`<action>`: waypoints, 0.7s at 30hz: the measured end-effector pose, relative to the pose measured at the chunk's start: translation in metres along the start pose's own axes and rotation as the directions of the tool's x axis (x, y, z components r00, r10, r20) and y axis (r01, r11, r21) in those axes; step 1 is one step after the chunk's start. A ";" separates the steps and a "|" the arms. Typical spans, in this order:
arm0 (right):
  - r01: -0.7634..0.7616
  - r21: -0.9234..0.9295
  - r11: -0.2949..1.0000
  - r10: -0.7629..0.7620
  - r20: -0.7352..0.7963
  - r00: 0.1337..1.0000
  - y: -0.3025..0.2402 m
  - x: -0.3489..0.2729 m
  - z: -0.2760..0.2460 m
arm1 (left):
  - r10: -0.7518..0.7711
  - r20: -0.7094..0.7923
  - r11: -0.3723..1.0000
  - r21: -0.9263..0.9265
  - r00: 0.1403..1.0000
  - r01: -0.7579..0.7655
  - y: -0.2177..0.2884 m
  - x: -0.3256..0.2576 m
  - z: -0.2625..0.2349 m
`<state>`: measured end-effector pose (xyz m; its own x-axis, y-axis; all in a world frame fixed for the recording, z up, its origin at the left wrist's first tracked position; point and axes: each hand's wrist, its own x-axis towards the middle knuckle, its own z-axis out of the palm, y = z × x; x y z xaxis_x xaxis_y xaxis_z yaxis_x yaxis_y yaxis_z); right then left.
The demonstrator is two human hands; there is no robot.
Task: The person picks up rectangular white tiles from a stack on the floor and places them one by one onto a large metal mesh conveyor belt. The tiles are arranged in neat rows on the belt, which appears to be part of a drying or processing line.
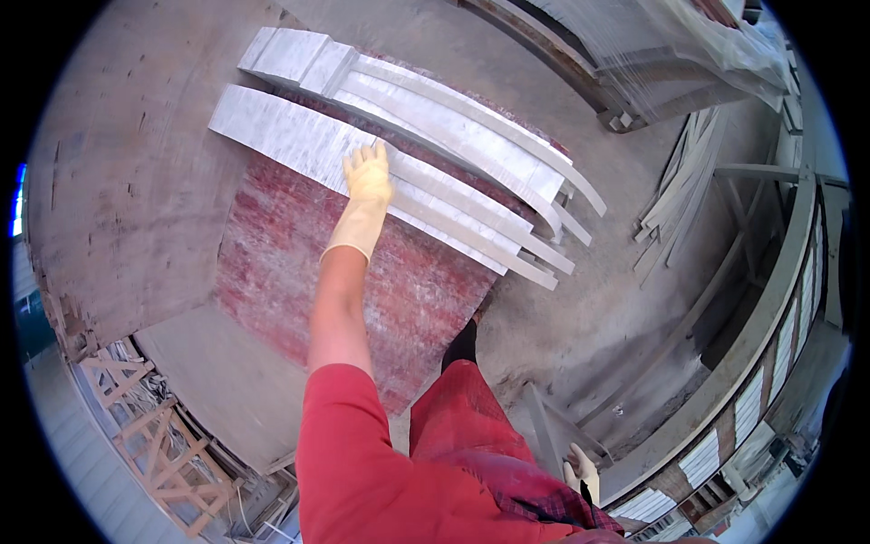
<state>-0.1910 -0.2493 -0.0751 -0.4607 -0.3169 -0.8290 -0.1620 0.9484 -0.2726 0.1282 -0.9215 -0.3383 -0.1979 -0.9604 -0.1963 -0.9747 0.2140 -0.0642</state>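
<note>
My left hand (369, 175), in a cream rubber glove, reaches out and lies on the nearer stack of pale strips (290, 136), its fingers extended over the upper face. These long strips look whitish and dusty; some at the right end stick out unevenly. Just beyond lies a second pale stack (426, 113), with blocky pieces at its left end and curved strips spreading rightward. Both rest on a red, dust-smeared board (335, 263). Low at the right, beside my red clothing, my right hand (583, 471) hangs in a similar glove, fingers apart and nothing visible in it.
A brown panel (127, 154) spreads over the left. Loose pale strips (680, 190) lie on the dusty floor at right. Clear plastic sheeting (689, 54) covers something at the upper right. A long curved beam (761, 340) runs down the right; wooden frames (168, 444) stand lower left.
</note>
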 end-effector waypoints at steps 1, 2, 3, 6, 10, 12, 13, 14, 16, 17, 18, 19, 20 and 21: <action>-0.056 0.020 0.998 0.056 0.015 0.998 -0.021 -0.002 -0.005 | 0.031 -0.027 0.998 0.054 0.999 -0.030 -0.002 0.016 0.007; -0.112 0.037 0.993 0.111 0.031 0.993 -0.041 -0.003 -0.011 | 0.061 -0.052 0.992 0.110 0.997 -0.055 -0.003 0.030 0.008; -0.136 0.020 0.991 0.135 0.050 0.990 -0.049 0.001 -0.015 | 0.075 -0.024 0.985 0.157 0.997 -0.070 -0.003 0.043 0.010; -0.137 -0.043 0.990 0.140 0.074 0.987 -0.054 0.019 -0.019 | 0.110 0.055 0.954 0.274 0.992 -0.121 -0.007 0.070 0.022; -0.085 -0.102 0.991 0.096 0.110 0.989 -0.081 0.034 -0.016 | 0.166 0.110 0.939 0.286 0.980 -0.191 -0.013 0.088 0.032; -0.099 -0.102 0.990 0.112 0.133 0.985 -0.098 0.039 -0.017 | 0.200 0.102 0.942 0.252 0.974 -0.220 -0.016 0.087 0.040; -0.098 -0.103 0.990 0.112 0.143 0.983 -0.106 0.042 -0.015 | 0.223 0.087 0.939 0.247 0.971 -0.238 -0.016 0.086 0.038; -0.081 -0.118 0.990 0.098 0.151 0.984 -0.110 0.045 -0.015 | 0.245 0.074 0.937 0.239 0.967 -0.256 -0.015 0.083 0.036; -0.049 -0.148 0.988 0.073 0.159 0.985 -0.117 0.049 -0.015 | 0.222 0.082 0.957 0.173 0.972 -0.233 -0.009 0.073 0.033; -0.035 -0.163 0.986 0.061 0.157 0.986 -0.122 0.051 -0.016 | 0.212 0.065 0.967 0.133 0.975 -0.219 -0.008 0.067 0.031; -0.042 -0.165 0.985 0.069 0.157 0.985 -0.125 0.052 -0.017 | 0.203 0.050 0.974 0.094 0.978 -0.206 -0.009 0.060 0.028; -0.054 -0.163 0.985 0.079 0.154 0.985 -0.127 0.053 -0.017 | 0.165 0.009 0.986 0.002 0.986 -0.165 -0.008 0.056 0.029; -0.087 -0.148 0.985 0.110 0.154 0.982 -0.129 0.053 -0.017 | 0.094 0.003 0.992 -0.080 0.996 -0.093 -0.009 0.051 0.030; -0.098 -0.143 0.985 0.120 0.156 0.980 -0.129 0.053 -0.017 | 0.022 -0.003 0.986 -0.166 1.000 -0.022 -0.010 0.046 0.030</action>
<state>-0.2094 -0.3884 -0.0752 -0.3350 -0.1956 -0.9217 -0.2393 0.9638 -0.1176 0.1315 -0.9627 -0.3757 -0.2195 -0.9561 -0.1943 -0.9738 0.2026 0.1033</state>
